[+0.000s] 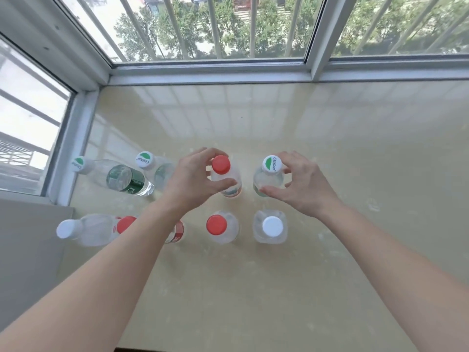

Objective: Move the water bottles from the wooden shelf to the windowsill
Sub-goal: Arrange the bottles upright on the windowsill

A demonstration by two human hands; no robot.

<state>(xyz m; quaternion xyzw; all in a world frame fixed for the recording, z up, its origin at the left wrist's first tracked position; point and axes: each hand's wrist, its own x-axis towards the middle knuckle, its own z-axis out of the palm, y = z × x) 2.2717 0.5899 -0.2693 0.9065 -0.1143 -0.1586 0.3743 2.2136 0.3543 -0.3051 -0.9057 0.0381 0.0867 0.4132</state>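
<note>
My forearms [101, 275] lay over the windowsill [355, 174], left fingers [223, 185] grasping a red-capped bottle [221, 164], right fingers [271, 191] a green-logo bottle [272, 163], six others [222, 226] parked beside them; shelf unseen.

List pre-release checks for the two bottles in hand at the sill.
1. Left hand grips back red-capped bottle: ok.
2. Right hand grips green-logo bottle: ok.
3. Both bases seated on windowsill: cannot tell.
4. Held bottles apart from front red-capped bottle and front white-capped bottle: ok.
5. Left forearm clears half-hidden bottle on withdrawal: cannot tell.
</note>
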